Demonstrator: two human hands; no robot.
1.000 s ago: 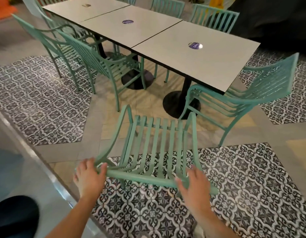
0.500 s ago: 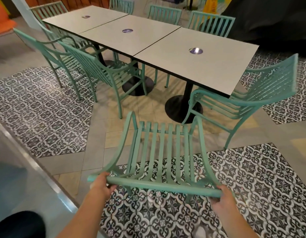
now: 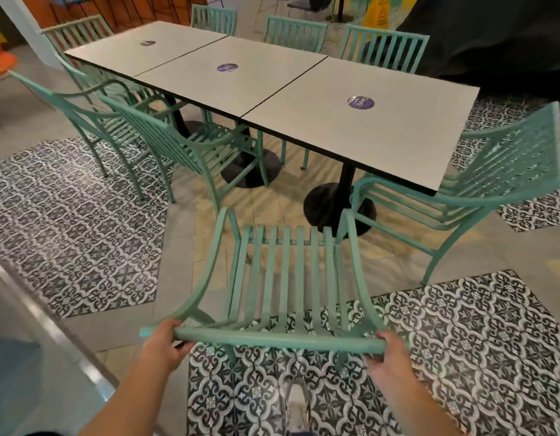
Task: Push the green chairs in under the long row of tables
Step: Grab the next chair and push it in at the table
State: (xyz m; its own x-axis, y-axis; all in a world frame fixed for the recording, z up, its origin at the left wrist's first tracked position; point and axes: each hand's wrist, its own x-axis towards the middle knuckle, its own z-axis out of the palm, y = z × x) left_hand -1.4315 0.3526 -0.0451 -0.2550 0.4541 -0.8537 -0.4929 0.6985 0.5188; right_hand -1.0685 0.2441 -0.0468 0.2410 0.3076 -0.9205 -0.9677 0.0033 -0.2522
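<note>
The one camera sits on my head, looking forward and steeply down. Nearest, at the bottom edge, are my forearms and both hands, my left hand [image 3: 161, 339] and right hand [image 3: 386, 350], on the top rail of a green chair [image 3: 285, 278] seen from above and behind. Farther off, the long white surface [image 3: 304, 99] runs diagonally toward the upper left. The wide lens bends the patterned floor [image 3: 461, 341] at the edges. There is no second view.
</note>
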